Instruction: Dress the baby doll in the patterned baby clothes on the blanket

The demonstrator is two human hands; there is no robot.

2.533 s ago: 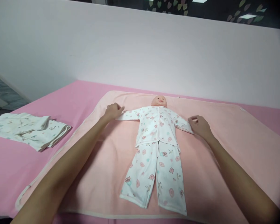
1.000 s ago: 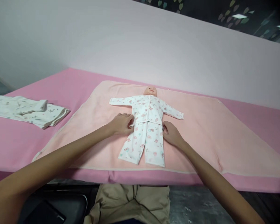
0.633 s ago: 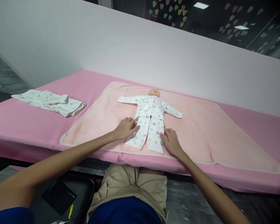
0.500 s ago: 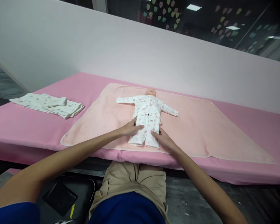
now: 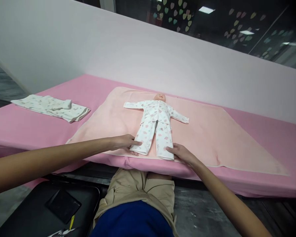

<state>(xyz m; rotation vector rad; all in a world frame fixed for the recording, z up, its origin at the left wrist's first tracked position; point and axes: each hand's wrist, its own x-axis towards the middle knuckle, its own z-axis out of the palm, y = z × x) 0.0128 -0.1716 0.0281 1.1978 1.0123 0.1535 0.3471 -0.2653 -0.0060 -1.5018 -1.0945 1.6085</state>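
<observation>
A baby doll point(image 5: 160, 96) lies on its back on a peach blanket point(image 5: 199, 138), its head toward the wall and its arms spread. It wears a white printed top point(image 5: 153, 111) and matching white trousers point(image 5: 163, 138), with the two legs apart. At the lower end of one trouser leg, my left hand point(image 5: 128, 143) grips the outer edge, thumb on top. My right hand point(image 5: 182, 153) pinches the outer edge of the other leg near its hem. The fingers under the cloth are partly hidden.
Folded white printed cloths point(image 5: 51, 108) lie on the pink-covered bed point(image 5: 5, 126) at left. A white wall point(image 5: 148, 56) rises behind the bed. Below, a black chair point(image 5: 27, 207) holds a dark flat object point(image 5: 63, 206) and a yellow strip point(image 5: 72, 222).
Both hands have moved down the trouser legs toward the hems and outward. The legs now lie wider apart, with a bigger gap between them.
</observation>
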